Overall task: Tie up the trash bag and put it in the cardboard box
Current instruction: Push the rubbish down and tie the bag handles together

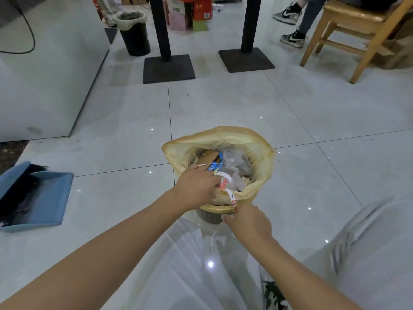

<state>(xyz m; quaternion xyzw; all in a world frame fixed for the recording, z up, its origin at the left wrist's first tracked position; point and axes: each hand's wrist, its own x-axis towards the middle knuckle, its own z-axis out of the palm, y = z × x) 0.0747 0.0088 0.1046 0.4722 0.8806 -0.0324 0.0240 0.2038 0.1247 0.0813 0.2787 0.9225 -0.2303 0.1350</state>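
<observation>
I see the left hand reaching over the near-left edge of the translucent yellow plastic trash bag, palm down, fingers curled toward the bag's mouth; whether they pinch the plastic or only rest on it I cannot tell. The right hand sits lower, at the near side of the bin, its fingertips closed on the folded bag edge at the rim, right where a curled white paper strip with red print hangs over. The bag lines a small dark round waste bin, of which I see only a short stretch below the yellow rim; the bag's mouth stands open and untied, raised above the bin on the far side. Inside it I note a brown cardboard piece, a blue-and-white carton and crumpled clear plastic. The bin stands on a glossy pale grey tiled floor. To the left lies a blue plastic dustpan with a dark brush on it. Farther off stand two black table pedestals on square bases, a second black bin with a pale liner, stacked red and pink cartons, and a wooden chair beside another person's trainers.
</observation>
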